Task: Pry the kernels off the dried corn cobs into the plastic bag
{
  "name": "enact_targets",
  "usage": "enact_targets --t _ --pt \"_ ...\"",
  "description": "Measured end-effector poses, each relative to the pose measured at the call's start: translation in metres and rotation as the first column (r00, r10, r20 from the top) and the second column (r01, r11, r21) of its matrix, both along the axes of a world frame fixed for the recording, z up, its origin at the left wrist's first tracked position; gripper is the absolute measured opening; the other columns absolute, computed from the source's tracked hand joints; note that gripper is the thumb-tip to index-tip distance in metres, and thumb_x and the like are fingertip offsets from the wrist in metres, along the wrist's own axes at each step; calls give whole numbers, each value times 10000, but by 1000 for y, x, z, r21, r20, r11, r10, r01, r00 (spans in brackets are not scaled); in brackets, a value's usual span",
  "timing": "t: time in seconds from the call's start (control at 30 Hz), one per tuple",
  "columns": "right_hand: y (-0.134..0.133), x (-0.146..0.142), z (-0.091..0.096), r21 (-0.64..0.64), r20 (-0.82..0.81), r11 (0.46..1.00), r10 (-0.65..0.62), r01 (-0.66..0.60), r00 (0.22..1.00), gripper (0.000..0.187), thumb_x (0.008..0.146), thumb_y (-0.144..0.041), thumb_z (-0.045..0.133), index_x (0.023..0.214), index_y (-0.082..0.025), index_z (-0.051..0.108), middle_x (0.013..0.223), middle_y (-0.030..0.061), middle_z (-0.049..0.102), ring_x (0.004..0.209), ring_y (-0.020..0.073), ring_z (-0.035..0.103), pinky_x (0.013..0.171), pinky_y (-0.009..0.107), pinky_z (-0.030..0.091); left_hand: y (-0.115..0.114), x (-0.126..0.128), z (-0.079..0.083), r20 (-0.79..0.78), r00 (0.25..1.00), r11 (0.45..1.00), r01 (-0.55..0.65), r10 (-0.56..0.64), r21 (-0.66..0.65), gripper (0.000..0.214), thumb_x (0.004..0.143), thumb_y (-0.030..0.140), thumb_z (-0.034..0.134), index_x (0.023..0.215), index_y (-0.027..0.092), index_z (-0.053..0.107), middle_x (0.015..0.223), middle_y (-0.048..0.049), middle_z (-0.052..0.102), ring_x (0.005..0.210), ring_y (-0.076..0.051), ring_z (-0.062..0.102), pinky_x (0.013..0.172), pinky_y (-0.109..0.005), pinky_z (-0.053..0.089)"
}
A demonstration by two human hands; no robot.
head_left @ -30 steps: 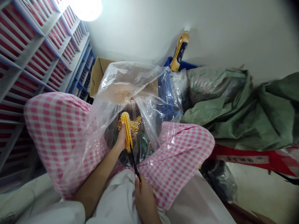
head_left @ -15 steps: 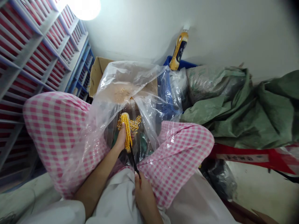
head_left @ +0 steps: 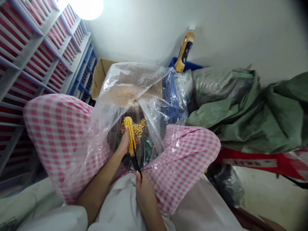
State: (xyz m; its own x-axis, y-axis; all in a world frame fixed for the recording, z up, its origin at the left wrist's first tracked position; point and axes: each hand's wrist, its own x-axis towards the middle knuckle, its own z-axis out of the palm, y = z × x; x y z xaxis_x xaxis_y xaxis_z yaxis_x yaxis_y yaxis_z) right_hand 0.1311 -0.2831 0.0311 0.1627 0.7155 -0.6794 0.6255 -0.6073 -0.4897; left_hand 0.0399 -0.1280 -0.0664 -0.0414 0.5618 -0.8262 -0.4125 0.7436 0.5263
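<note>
My left hand is wrapped around a yellow corn cob, holding it upright between my knees over a clear plastic bag. Gripped in my right hand is a thin dark tool whose tip is pushed against the lower end of the cob. Loose yellow kernels lie in the bag just behind the cob. More kernels show through the plastic farther back. My legs in pink checked trousers flank the bag on both sides.
A cardboard box sits behind the bag. A blue crate with a yellow bottle leaning on the wall stands at the back. Green sacks pile up on the right. Shelving with red boxes fills the left side.
My right hand has moved up and a little left toward the cob, pushing the dark tool further in. The left hand and cob have stayed almost still.
</note>
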Motion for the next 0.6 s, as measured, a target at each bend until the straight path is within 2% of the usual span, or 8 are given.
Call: enact_targets --t 0.1,0.2,0.3,0.33,0.4,0.5,0.6 --pt "1 -2 -2 2 66 999 38 -38 997 416 972 -295 278 1103 -110 626 966 185 699 895 275 666 748 335 454 0 -1 -2 18 1000 999 -16 16 -34 613 895 612 283 815 128 650 473 -43 597 393 -165 588 406 -241 458" --pt "4 0 -2 -8 -50 1000 -29 28 998 397 972 -305 272 1001 -134 629 863 128 701 762 212 667 658 281 468 0 -2 -6 1 1000 1000 -20 20 -9 595 885 618 313 841 131 653 486 -40 604 412 -168 598 411 -238 454" --pt "10 2 -2 -215 -228 969 -172 123 958 433 983 -359 206 903 -159 582 644 15 622 429 128 537 417 217 388 -2 -2 -9 -37 999 1000 6 -5 28 569 886 606 334 871 132 649 494 -32 611 418 -169 601 406 -232 441" --pt "11 3 -2 -249 -240 960 -190 129 952 440 984 -373 196 890 -161 571 616 -1 600 390 119 503 388 212 362 -2 -2 -9 -47 999 999 14 -13 32 565 891 600 330 881 134 648 495 -31 613 415 -170 600 404 -234 439" --pt "14 4 -4 -177 -172 979 -129 98 977 425 983 -362 224 887 -154 581 667 32 632 489 144 578 453 226 400 -3 -1 -9 -51 998 999 33 -31 38 556 897 589 325 894 136 648 494 -33 615 421 -175 604 404 -237 441" --pt "20 5 -6 -22 -10 999 32 -32 999 412 981 -319 267 912 -126 624 846 144 694 797 235 667 646 285 441 -4 0 -7 -39 998 999 43 -43 6 555 902 582 316 881 138 648 484 -38 613 427 -182 610 399 -242 442" --pt "26 7 -4 -43 42 993 116 -114 992 434 985 -328 259 964 -110 634 918 195 696 882 297 665 696 336 431 -5 -1 -6 -40 998 999 39 -39 -4 566 914 568 286 851 133 642 459 -36 597 390 -180 588 386 -250 439"
